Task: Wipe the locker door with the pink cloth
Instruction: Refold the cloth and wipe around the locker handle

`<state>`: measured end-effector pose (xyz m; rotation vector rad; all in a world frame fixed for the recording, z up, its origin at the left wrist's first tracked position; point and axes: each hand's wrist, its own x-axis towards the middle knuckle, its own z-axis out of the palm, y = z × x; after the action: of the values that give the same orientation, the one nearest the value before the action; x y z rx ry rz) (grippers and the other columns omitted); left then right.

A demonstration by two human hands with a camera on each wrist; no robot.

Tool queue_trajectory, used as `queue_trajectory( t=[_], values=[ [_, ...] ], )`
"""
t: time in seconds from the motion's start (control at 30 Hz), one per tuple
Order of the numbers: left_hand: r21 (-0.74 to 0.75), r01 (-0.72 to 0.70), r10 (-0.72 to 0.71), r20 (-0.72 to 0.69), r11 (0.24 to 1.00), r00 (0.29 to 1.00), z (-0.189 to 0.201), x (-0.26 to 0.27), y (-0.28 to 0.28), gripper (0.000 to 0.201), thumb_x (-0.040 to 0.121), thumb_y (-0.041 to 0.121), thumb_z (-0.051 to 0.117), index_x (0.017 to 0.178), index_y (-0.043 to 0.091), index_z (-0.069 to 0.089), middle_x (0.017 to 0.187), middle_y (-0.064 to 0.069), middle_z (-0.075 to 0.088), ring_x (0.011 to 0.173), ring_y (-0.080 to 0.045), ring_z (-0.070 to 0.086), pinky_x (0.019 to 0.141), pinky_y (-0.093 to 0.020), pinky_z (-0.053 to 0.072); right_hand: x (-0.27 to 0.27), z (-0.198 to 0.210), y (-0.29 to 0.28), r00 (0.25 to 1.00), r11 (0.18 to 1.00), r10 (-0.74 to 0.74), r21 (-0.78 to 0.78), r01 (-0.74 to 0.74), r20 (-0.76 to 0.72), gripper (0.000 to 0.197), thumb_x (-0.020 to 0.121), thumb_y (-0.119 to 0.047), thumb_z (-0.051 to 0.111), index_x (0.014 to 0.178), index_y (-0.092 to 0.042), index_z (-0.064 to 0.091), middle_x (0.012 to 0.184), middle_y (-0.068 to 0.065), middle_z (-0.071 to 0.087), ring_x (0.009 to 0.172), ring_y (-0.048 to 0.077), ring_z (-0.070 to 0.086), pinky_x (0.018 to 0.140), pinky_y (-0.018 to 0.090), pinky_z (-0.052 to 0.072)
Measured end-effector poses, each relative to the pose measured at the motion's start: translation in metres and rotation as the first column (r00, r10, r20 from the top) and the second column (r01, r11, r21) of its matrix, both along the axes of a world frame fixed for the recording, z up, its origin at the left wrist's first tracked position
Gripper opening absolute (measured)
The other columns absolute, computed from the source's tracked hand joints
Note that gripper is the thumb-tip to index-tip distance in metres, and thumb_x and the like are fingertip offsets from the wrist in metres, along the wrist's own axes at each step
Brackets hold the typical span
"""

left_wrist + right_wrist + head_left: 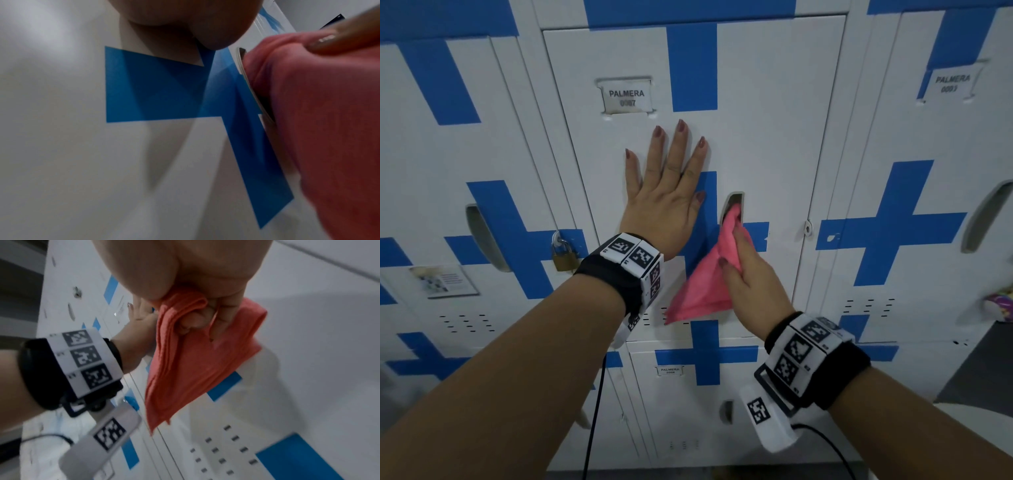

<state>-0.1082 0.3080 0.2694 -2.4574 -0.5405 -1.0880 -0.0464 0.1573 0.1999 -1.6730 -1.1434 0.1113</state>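
The white locker door with blue cross stripes and a "PALMERA" name tag fills the middle of the head view. My left hand lies flat on it, fingers straight and spread, just below the tag. My right hand grips the pink cloth and pushes its bunched top into the door's recessed handle slot; the rest of the cloth hangs down. The left wrist view shows the cloth pressed into the slot. In the right wrist view my fingers curl round the cloth.
Neighbouring lockers stand on both sides; the left one carries a brass padlock and a handle recess. A lower locker door sits beneath. Vent slots pierce the door's bottom. A cable hangs from my left wrist.
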Motion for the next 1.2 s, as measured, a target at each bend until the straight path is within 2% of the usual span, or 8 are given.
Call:
queue_trajectory(
  t=[0.23,0.33,0.47,0.57,0.7,0.9,1.03,1.2],
  values=[
    [-0.010,0.002,-0.002,-0.007,1.000,1.000,0.001,-0.001,-0.001,0.062,0.098,0.034,0.031,0.150,0.022,-0.001,0.158,-0.008,-0.005,0.144,-0.030,-0.008,0.110,-0.055,-0.010,0.002,0.025,0.021,0.998,0.997,-0.035,0.060,0.038,-0.060,0.059,0.101,-0.024,0.035,0.151,-0.025,0.005,0.154,-0.005,0.023,0.139,0.010,0.025,0.101,0.010,0.016],
    [-0.006,0.005,-0.005,-0.008,1.000,1.000,0.001,0.000,0.000,0.062,0.098,0.034,0.032,0.150,0.021,0.000,0.158,-0.009,-0.002,0.144,-0.031,-0.006,0.110,-0.056,-0.008,-0.003,0.018,0.020,0.995,0.989,-0.098,0.116,0.096,0.009,0.056,0.101,-0.020,0.035,0.151,-0.022,0.010,0.151,-0.007,0.028,0.137,0.007,0.028,0.096,-0.003,0.016],
    [0.006,0.009,-0.009,-0.001,1.000,1.000,0.000,0.000,0.000,0.061,0.097,0.033,0.033,0.150,0.019,0.004,0.158,-0.011,0.003,0.144,-0.033,-0.001,0.110,-0.057,-0.006,-0.008,0.013,0.011,0.980,0.934,-0.197,0.306,0.187,0.000,0.047,0.097,-0.002,0.034,0.143,-0.014,0.038,0.131,0.003,0.051,0.115,0.001,0.045,0.098,0.000,0.027],
    [0.006,0.009,-0.009,0.000,1.000,1.000,0.000,0.000,0.000,0.061,0.097,0.033,0.033,0.150,0.020,0.005,0.158,-0.011,0.003,0.144,-0.033,-0.001,0.110,-0.057,-0.006,-0.009,0.017,0.008,0.981,0.907,-0.160,0.375,0.191,-0.113,0.047,0.094,0.005,0.034,0.133,-0.015,0.051,0.126,0.001,0.059,0.114,0.005,0.054,0.103,0.021,0.040],
    [-0.005,0.007,-0.007,-0.008,1.000,1.000,0.001,-0.001,-0.001,0.062,0.098,0.032,0.034,0.150,0.020,0.003,0.158,-0.010,0.001,0.144,-0.032,-0.004,0.110,-0.057,-0.008,-0.005,0.021,0.024,0.986,0.901,-0.133,0.403,0.164,-0.104,0.045,0.089,0.010,0.035,0.120,-0.013,0.058,0.108,-0.008,0.061,0.096,-0.013,0.055,0.090,0.005,0.041],
    [-0.035,0.003,-0.004,-0.025,0.999,1.000,0.002,-0.001,-0.003,0.063,0.098,0.031,0.032,0.150,0.022,-0.003,0.158,-0.008,-0.008,0.144,-0.030,-0.012,0.109,-0.053,-0.014,0.000,-0.005,0.035,0.935,0.978,-0.098,0.206,0.028,0.340,0.048,0.089,-0.013,0.050,0.137,-0.013,0.043,0.133,0.007,0.050,0.123,0.017,0.046,0.108,0.036,0.036],
    [-0.031,0.009,-0.010,-0.028,0.999,1.000,0.003,-0.002,-0.001,0.063,0.098,0.032,0.032,0.150,0.022,-0.004,0.158,-0.007,-0.009,0.144,-0.029,-0.012,0.109,-0.053,-0.014,0.004,-0.023,0.025,0.819,0.997,-0.025,0.070,-0.019,0.574,0.068,0.083,-0.034,0.053,0.145,-0.014,0.031,0.143,0.007,0.043,0.131,0.016,0.035,0.114,0.027,0.021],
    [-0.007,0.023,-0.023,-0.015,1.000,1.000,0.001,-0.001,0.001,0.062,0.098,0.033,0.032,0.150,0.022,-0.001,0.159,-0.008,-0.004,0.144,-0.030,-0.007,0.110,-0.055,-0.009,0.017,-0.045,0.016,0.578,0.992,0.014,-0.082,0.092,0.816,0.050,0.084,-0.042,0.056,0.132,-0.027,0.051,0.134,0.007,0.049,0.125,0.025,0.040,0.103,0.043,0.035]
  ],
)
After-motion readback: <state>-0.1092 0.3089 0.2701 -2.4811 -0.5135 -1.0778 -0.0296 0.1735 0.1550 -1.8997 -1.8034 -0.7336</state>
